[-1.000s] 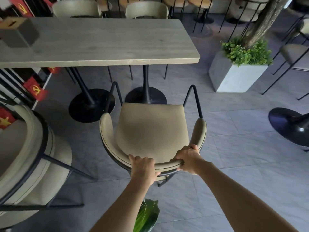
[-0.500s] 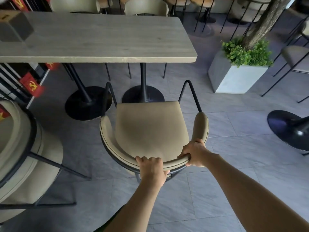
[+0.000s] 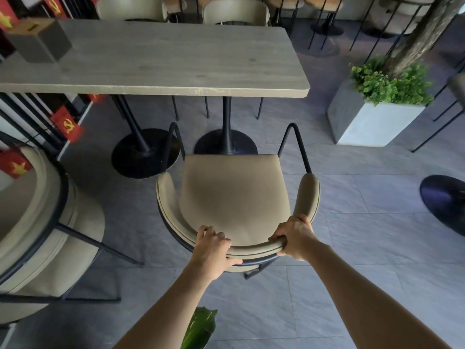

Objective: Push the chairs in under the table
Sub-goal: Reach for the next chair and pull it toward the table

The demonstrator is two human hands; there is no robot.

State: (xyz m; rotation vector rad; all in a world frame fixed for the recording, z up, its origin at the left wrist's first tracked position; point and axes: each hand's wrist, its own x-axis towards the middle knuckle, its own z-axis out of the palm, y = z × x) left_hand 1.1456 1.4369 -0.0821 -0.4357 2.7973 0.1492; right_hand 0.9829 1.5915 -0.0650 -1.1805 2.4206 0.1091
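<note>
Your left hand (image 3: 214,248) and right hand (image 3: 294,238) gripped the chair (image 3: 234,195) back; it stood short of the table (image 3: 176,64), unpushed, like the left chair (image 3: 37,222).

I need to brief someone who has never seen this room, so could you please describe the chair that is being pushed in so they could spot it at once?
Start at the long grey wooden table. On its near side, facing its right-hand end, stands a beige padded chair with thin black metal arms. Unlike the chair to its left, both hands, left hand and right hand, grip its curved backrest.
</note>
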